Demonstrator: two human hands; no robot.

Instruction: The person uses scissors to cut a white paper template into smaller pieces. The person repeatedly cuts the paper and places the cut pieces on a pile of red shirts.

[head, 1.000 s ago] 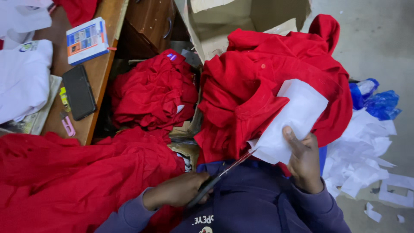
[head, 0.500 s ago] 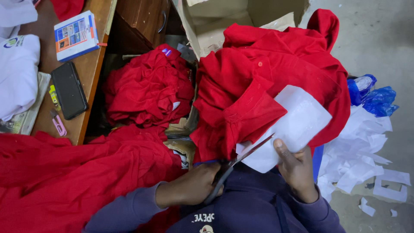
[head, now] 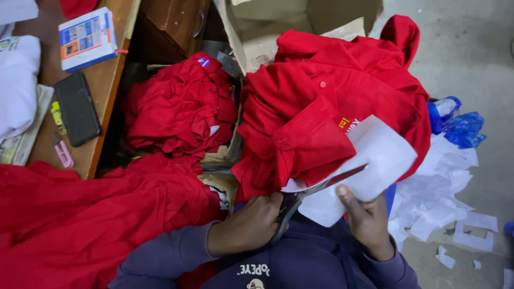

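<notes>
My left hand [head: 247, 227] grips a pair of scissors [head: 320, 188] whose blades point right, across a white sheet [head: 381, 156]. My right hand [head: 367, 216] pinches that sheet's lower edge with the thumb on top. The sheet lies against a red collared shirt [head: 326, 101] with small embroidered lettering, draped over my lap. My dark blue sleeves fill the bottom of the view.
More red shirts are heaped at centre left [head: 179, 109] and lower left [head: 80, 219]. An open cardboard box [head: 267, 27] stands behind. White paper offcuts [head: 444, 198] and a blue bag [head: 458, 126] litter the floor on the right. A wooden table [head: 104, 85] holds a phone [head: 77, 108] and a small box [head: 87, 38].
The scissors have moved further right along the white sheet, and my left hand has followed. My right hand has shifted slightly along the sheet's lower edge.
</notes>
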